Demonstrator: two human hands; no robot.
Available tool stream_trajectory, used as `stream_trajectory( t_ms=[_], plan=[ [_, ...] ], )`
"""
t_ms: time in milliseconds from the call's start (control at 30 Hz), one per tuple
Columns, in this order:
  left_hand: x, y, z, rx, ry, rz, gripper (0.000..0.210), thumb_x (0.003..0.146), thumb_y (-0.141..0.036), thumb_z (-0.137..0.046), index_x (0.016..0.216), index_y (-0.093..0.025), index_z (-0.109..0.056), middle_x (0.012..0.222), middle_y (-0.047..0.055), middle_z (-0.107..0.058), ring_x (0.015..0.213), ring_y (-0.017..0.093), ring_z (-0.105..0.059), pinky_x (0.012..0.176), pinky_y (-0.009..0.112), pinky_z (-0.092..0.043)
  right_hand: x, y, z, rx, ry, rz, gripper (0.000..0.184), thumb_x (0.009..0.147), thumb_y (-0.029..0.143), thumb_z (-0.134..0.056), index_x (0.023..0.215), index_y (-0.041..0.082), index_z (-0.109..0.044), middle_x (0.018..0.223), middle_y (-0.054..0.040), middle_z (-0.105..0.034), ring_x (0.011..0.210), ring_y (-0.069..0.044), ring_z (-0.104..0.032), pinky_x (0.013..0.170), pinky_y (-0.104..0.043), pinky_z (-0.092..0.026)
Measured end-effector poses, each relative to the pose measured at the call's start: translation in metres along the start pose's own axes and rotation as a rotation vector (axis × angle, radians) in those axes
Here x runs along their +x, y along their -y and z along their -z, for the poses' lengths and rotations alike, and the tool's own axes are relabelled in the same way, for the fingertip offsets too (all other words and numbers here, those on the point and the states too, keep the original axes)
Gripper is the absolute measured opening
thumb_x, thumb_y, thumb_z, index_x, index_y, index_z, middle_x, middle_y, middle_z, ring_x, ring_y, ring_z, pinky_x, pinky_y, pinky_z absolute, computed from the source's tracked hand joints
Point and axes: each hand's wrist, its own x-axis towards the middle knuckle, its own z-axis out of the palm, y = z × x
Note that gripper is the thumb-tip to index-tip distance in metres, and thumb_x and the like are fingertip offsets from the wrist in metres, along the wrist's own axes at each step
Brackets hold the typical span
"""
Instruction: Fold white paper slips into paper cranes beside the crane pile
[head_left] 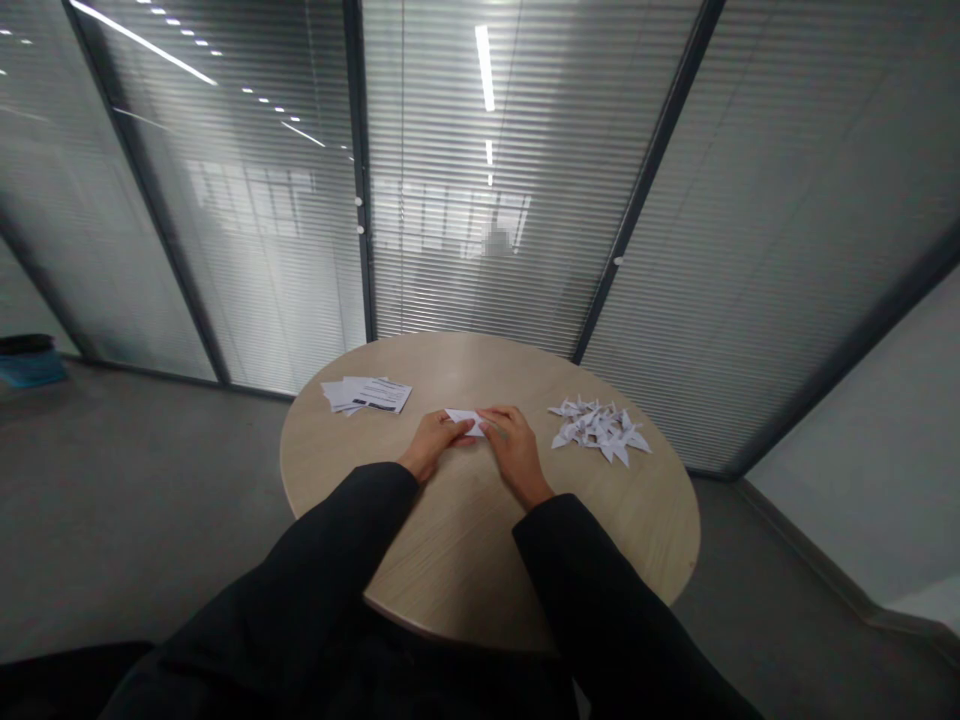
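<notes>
Small folded white paper (465,415), gripped from both sides
Left hand (436,440) and right hand (516,448) pinch it over the round, pale wooden surface (457,540), between printed white sheets (373,393) and piled, pointed white paper foldings (600,428).

A: What's over the middle of the counter (461,560)?

B: The folded paper (463,416), between the left fingers (448,431) and the right fingers (501,415).

A: And to its left?

B: A stack of sheets (367,393), overlapping one another, just beyond the left fingers and toward the far edge.

A: On the other side?

B: A heap of folded pieces (600,430), past the right fingers, near the right edge, well apart from the sheets.

A: Behind all that?

B: A partition (480,270), just past the far edge.

A: Anything off the counter?

B: A bin (31,366) on the floor (187,480) at far left, near the partition's foot; a wall (877,460) at far right.
</notes>
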Motion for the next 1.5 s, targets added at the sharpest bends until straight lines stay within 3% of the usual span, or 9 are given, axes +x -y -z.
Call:
stream_trajectory(
  t_ms=[267, 600, 900, 1500],
  plan=[
    [0.001, 0.001, 0.0, -0.017, 0.009, -0.006, 0.015, 0.064, -0.014, -0.075, 0.076, -0.007, -0.069, 0.081, 0.009, -0.07, 0.072, 0.014, -0.064, 0.077, 0.028, -0.053, -0.002, -0.004, -0.003, -0.089, -0.041, 0.059, 0.026, 0.09, 0.029, -0.052, 0.11, 0.026, -0.068, 0.105, -0.0089, -0.059, 0.098, -0.021, -0.055, 0.089, -0.04, -0.048],
    [0.004, 0.004, 0.005, -0.017, 0.039, -0.011, 0.026, 0.06, -0.022, -0.079, 0.079, -0.007, -0.069, 0.081, 0.009, -0.07, 0.074, 0.015, -0.064, 0.078, 0.029, -0.052, 0.0, 0.001, -0.001, -0.182, -0.014, 0.166, 0.025, 0.088, 0.023, -0.054, 0.109, 0.026, -0.068, 0.107, -0.0087, -0.06, 0.1, -0.023, -0.053, 0.087, -0.04, -0.047],
    [0.008, 0.013, 0.007, 0.005, 0.148, -0.005, 0.03, 0.061, -0.027, -0.079, 0.081, -0.007, -0.068, 0.083, 0.01, -0.07, 0.075, 0.015, -0.064, 0.078, 0.03, -0.052, 0.001, 0.003, 0.0, -0.072, -0.078, 0.069, 0.017, 0.088, 0.027, -0.056, 0.09, 0.02, -0.071, 0.087, -0.0076, -0.061, 0.087, -0.021, -0.056, 0.08, -0.037, -0.048],
    [0.006, 0.01, 0.003, 0.004, 0.132, -0.015, 0.024, 0.068, -0.028, -0.073, 0.078, -0.007, -0.068, 0.08, 0.011, -0.071, 0.074, 0.017, -0.067, 0.083, 0.033, -0.052, 0.002, 0.004, 0.001, -0.07, -0.076, 0.045, 0.016, 0.088, 0.027, -0.054, 0.083, 0.021, -0.068, 0.083, -0.0062, -0.065, 0.083, -0.021, -0.059, 0.078, -0.037, -0.048]
  ],
)
